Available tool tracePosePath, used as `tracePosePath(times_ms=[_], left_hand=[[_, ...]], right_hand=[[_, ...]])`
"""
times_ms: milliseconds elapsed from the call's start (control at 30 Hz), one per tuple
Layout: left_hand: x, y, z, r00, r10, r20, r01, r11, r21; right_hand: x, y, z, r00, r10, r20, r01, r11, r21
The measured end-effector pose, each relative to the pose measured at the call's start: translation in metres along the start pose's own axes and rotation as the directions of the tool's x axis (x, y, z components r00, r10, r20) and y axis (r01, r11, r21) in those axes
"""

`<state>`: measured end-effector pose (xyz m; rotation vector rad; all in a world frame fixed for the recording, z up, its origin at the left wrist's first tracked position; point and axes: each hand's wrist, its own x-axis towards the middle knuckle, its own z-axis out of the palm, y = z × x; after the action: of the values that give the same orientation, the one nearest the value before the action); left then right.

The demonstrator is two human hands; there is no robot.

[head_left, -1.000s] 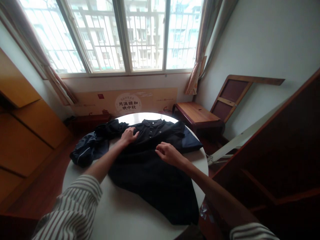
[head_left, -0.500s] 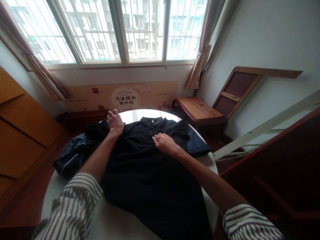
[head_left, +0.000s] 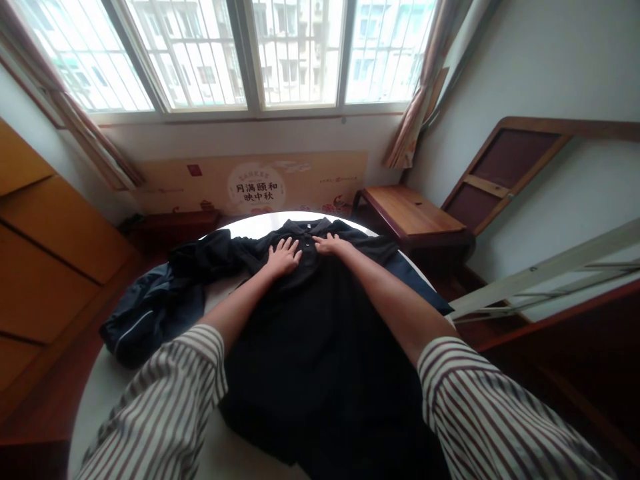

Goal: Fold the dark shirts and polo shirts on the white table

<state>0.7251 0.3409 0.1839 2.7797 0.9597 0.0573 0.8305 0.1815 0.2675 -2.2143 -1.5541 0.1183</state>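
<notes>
On the round table (head_left: 97,407), the splayed left hand (head_left: 285,257) has swung in to the black shirt's (head_left: 320,347) eleven o'clock; the half-curled right hand (head_left: 331,245), grip unclear, faces it across the placket (head_left: 308,248) at twelve.

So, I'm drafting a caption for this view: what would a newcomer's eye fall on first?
Probably the black, collared cloth shirt spread over the round white table, with the bare left hand and bare right hand at its upper front. Beyond, a bright glass window with vertical bars spans most of the top, above a long tan panel with dark lettering.
</notes>
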Motion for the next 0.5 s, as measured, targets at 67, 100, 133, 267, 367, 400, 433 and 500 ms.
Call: tracePosePath(times_ms=[67,100,133,267,367,400,433,500], left_hand=[[0.010,0.000,-0.002,1.000,-0.026,-0.009,0.026,1.000,-0.002],[0.014,0.001,-0.003,0.999,-0.036,-0.013,0.036,0.999,-0.005],[0.016,0.003,-0.004,0.999,-0.041,-0.019,0.041,0.999,-0.006],[0.009,0.017,-0.017,0.996,-0.021,-0.083,0.022,1.000,0.002],[-0.024,0.035,-0.034,0.985,0.047,-0.163,-0.046,0.999,0.015],[-0.044,0.041,-0.039,0.975,0.096,-0.201,-0.096,0.995,0.006],[-0.070,0.047,-0.044,0.959,0.156,-0.235,-0.162,0.987,-0.008],[-0.135,0.055,-0.051,0.915,0.294,-0.278,-0.324,0.943,-0.071]], right_hand=[[0.003,0.001,-0.005,0.999,-0.034,0.014,0.035,0.999,-0.020],[0.004,0.000,-0.007,0.998,-0.055,0.023,0.056,0.998,-0.031],[0.004,-0.001,-0.009,0.997,-0.074,0.031,0.075,0.996,-0.041],[-0.020,-0.014,-0.014,0.988,-0.137,0.068,0.142,0.987,-0.074],[-0.078,-0.026,-0.026,0.961,-0.252,0.113,0.261,0.963,-0.074],[-0.107,-0.029,-0.033,0.929,-0.340,0.148,0.351,0.935,-0.056],[-0.139,-0.031,-0.040,0.897,-0.411,0.161,0.418,0.908,-0.011],[-0.206,-0.034,-0.055,0.849,-0.467,0.248,0.461,0.883,0.086]])
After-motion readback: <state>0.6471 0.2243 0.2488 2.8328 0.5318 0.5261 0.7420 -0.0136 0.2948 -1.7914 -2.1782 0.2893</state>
